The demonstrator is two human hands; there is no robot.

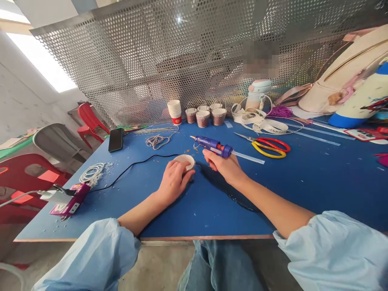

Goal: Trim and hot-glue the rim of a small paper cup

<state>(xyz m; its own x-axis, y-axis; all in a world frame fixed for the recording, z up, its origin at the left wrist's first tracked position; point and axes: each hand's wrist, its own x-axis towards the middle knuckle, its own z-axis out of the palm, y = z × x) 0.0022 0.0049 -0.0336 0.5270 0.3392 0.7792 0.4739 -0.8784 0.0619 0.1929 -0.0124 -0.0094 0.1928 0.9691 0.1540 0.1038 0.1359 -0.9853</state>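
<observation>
My right hand [223,165] grips a blue glue gun [212,144] with a clear glue stick jutting from its back; the nozzle points left, just above the table. My left hand [175,180] is wrapped round a small white paper cup [185,160] standing on the blue table [303,190], below and left of the nozzle. The gun's black cord [133,166] trails left across the table.
Red-and-yellow scissors [268,146] lie right of the gun. Stacked paper cups [175,111] and decorated cups [203,117] line the back by a perforated metal screen. A phone [115,139], string, white ribbon [260,121], a power strip [71,202] and bags surround the work spot.
</observation>
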